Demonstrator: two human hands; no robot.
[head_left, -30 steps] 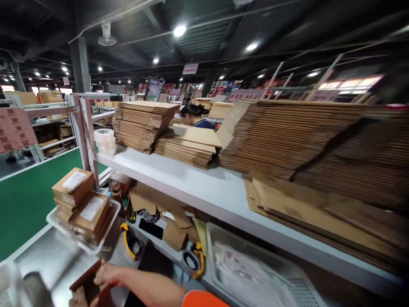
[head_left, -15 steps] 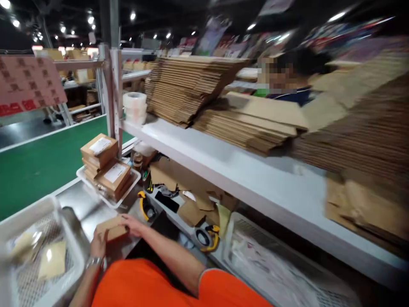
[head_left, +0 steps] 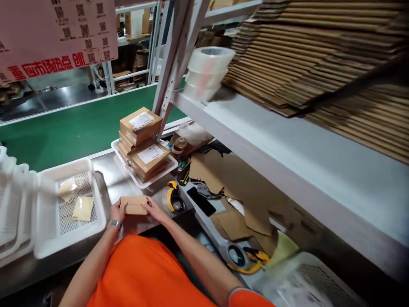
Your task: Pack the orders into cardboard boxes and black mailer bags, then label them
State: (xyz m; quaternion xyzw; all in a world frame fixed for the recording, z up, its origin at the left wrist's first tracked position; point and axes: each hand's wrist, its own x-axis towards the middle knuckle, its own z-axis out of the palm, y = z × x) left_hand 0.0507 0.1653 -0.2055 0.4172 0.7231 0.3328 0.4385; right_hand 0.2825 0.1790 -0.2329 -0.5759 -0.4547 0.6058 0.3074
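A small brown cardboard box (head_left: 134, 206) is held at both ends over the metal worktop. My left hand (head_left: 118, 210) grips its left end, a metal watch on the wrist. Around the right end close the fingers of my right hand (head_left: 154, 210). Just right of the hands lies a yellow tape dispenser (head_left: 174, 197). To the left, a white plastic basket (head_left: 70, 168) contains two small pale yellow packets (head_left: 83, 208). Beyond the box, a white tray (head_left: 145, 184) carries stacked cardboard boxes (head_left: 148, 157) with white labels.
A green conveyor belt (head_left: 79, 128) runs behind the worktop. On the right, a white shelf (head_left: 255, 128) overhangs the bench, bearing tape rolls (head_left: 207, 70) and flattened cartons (head_left: 306, 51). Below it are a black phone (head_left: 201, 201), cardboard pieces and another tape dispenser (head_left: 246, 258).
The view has swung left and downward, so the shelf contents shift right and the co-worker leaves the view. Both hands still hold the small box, now seen more squarely.
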